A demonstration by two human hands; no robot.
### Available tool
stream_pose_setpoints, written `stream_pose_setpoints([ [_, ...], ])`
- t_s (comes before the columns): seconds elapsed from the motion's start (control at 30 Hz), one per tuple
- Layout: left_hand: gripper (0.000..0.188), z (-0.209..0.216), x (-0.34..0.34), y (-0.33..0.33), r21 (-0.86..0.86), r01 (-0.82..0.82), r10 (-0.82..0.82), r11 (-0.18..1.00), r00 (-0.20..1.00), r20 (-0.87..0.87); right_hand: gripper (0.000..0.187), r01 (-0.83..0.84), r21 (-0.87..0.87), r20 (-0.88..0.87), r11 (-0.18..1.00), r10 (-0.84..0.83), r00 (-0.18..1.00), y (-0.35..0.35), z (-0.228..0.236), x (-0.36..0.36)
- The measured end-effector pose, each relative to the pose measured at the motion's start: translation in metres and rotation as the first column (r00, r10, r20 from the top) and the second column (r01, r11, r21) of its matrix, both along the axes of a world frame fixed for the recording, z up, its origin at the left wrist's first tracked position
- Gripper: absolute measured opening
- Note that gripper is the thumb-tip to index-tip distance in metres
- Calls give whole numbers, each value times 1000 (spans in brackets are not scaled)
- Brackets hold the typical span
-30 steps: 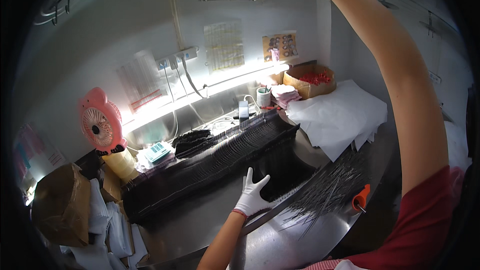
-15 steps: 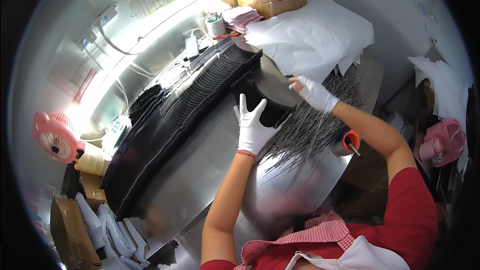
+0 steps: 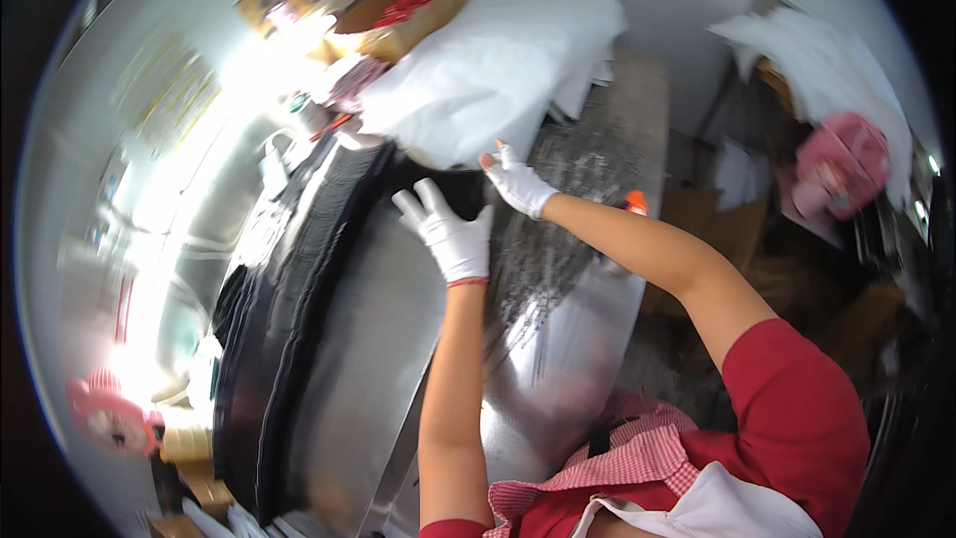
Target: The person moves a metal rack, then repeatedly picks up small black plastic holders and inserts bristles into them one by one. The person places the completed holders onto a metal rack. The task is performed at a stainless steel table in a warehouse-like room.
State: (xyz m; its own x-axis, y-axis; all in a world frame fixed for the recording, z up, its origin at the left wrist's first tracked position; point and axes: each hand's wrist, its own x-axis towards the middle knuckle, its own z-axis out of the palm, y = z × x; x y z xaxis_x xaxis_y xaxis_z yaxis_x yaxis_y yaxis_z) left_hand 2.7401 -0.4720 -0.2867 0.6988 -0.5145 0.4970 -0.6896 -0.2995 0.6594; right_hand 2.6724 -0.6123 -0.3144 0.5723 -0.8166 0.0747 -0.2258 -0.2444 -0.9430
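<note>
My left hand (image 3: 450,237), in a white glove, has its fingers spread over a curved black piece (image 3: 460,193) lying on the metal tabletop. By the far right edge of that piece is my right hand (image 3: 518,182), also gloved, with bare fingertips showing. Its thumb and forefinger are close together; anything between them is too small and blurred to make out. A loose pile of thin dark wires (image 3: 583,154) lies beside and under my right forearm. Left of my left hand runs a long row of black curved pieces (image 3: 334,224), stacked tightly against each other.
White sheets (image 3: 498,50) cover the table's far end, beside a cardboard box (image 3: 393,35) of red bits. A pink fan (image 3: 110,413) stands at left. An orange-rimmed cup (image 3: 634,203) is partly behind my right forearm. A pink bag (image 3: 844,164) sits at far right.
The view has swung to the right, so the scene is turned and smeared. My right hand has come in from the wire pile, closer to the black piece and my left hand.
</note>
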Motion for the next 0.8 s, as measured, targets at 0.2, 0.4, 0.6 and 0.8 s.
stream_pose_setpoints([
  [0.2,101,3,-41,24,-167,178,-108,970,927,360,52,-30,-88,-99,996,21,995,39,48,-211],
  [0.4,62,-72,-73,97,-61,487,-368,871,731,575,36,311,-238,-312,920,-376,873,148,70,-499],
  [0.6,40,-164,-131,135,299,892,-880,338,412,-234,35,292,-939,-180,185,-983,43,309,135,-751],
  [0.8,34,-183,-116,100,327,773,-657,544,635,-407,67,-235,-972,203,-27,-605,-770,380,278,-919],
])
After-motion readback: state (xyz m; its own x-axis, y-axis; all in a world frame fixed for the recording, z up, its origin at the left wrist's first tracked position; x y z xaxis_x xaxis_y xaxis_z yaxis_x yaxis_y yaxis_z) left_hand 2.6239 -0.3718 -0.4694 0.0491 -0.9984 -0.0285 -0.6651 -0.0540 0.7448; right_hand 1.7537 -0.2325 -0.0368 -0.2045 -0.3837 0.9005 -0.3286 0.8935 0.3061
